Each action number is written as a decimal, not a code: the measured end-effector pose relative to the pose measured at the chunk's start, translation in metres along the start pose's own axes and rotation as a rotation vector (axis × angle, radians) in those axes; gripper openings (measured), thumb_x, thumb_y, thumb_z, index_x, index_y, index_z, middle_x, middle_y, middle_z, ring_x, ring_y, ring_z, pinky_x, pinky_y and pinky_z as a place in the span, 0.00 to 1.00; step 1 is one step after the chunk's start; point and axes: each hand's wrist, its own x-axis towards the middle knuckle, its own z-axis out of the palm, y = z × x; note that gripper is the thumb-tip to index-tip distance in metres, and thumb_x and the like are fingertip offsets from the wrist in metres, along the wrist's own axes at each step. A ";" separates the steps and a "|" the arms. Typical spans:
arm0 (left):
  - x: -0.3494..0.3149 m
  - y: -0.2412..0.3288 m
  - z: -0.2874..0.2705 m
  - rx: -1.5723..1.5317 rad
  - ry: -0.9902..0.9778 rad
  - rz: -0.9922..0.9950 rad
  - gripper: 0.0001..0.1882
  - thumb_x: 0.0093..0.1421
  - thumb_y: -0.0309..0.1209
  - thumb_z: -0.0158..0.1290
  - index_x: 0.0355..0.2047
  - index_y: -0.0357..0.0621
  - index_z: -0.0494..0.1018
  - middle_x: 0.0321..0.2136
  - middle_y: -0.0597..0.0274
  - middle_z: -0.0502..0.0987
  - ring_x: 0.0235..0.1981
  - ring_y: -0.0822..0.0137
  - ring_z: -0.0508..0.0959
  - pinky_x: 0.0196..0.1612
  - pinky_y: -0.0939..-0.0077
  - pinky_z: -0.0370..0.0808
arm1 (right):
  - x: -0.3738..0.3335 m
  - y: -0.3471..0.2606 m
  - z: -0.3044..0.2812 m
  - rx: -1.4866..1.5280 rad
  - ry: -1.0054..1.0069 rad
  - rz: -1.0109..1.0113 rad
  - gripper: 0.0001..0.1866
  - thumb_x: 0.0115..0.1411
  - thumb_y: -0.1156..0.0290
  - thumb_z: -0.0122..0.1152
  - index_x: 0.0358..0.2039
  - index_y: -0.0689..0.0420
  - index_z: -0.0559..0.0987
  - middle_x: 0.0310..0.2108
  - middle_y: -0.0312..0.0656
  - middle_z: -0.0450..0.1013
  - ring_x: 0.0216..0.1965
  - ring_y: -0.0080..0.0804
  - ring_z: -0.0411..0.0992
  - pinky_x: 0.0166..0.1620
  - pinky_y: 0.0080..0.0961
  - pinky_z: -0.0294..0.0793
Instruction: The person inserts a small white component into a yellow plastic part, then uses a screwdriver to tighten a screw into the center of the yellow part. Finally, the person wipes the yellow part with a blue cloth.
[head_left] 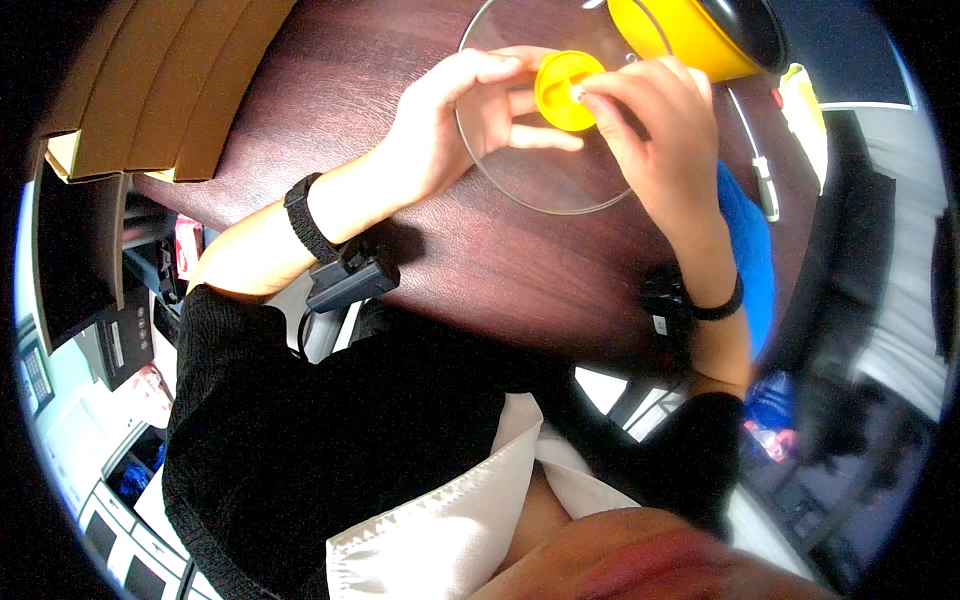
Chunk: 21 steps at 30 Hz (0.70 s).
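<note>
A round clear glass lid (545,190) is held tilted above a dark brown table (330,90). In its middle sits a round yellow knob (565,90). My left hand (470,115) grips the lid from behind, its fingers spread under the glass beside the knob. My right hand (650,125) pinches the knob's right edge with thumb and fingertips. Both wrists wear black bands with small black devices.
A yellow pot (695,35) with a dark inside stands at the table's far right. Brown cardboard boxes (150,90) lie at the far left. A blue object (750,250) is beside my right forearm. A white-handled tool (765,185) lies near the pot.
</note>
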 end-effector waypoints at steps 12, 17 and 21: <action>0.000 -0.001 0.000 0.043 -0.025 0.001 0.32 0.62 0.45 0.38 0.59 0.33 0.62 0.60 0.50 0.66 0.60 0.54 0.67 0.59 0.47 0.66 | -0.001 -0.004 -0.002 0.067 -0.047 0.133 0.05 0.50 0.70 0.66 0.27 0.51 0.78 0.22 0.33 0.68 0.29 0.33 0.69 0.36 0.32 0.63; -0.002 -0.001 0.003 0.034 0.001 0.004 0.30 0.63 0.43 0.38 0.59 0.34 0.63 0.60 0.51 0.66 0.60 0.54 0.67 0.59 0.46 0.65 | -0.002 -0.006 0.001 0.106 -0.054 0.202 0.05 0.51 0.70 0.65 0.27 0.52 0.77 0.22 0.34 0.67 0.27 0.33 0.68 0.34 0.32 0.62; -0.002 -0.003 0.000 0.012 -0.024 0.008 0.30 0.63 0.43 0.39 0.59 0.34 0.63 0.60 0.50 0.66 0.60 0.54 0.67 0.60 0.45 0.65 | -0.003 -0.006 0.002 0.120 -0.061 0.210 0.05 0.51 0.70 0.65 0.27 0.52 0.77 0.22 0.34 0.67 0.27 0.33 0.69 0.34 0.32 0.62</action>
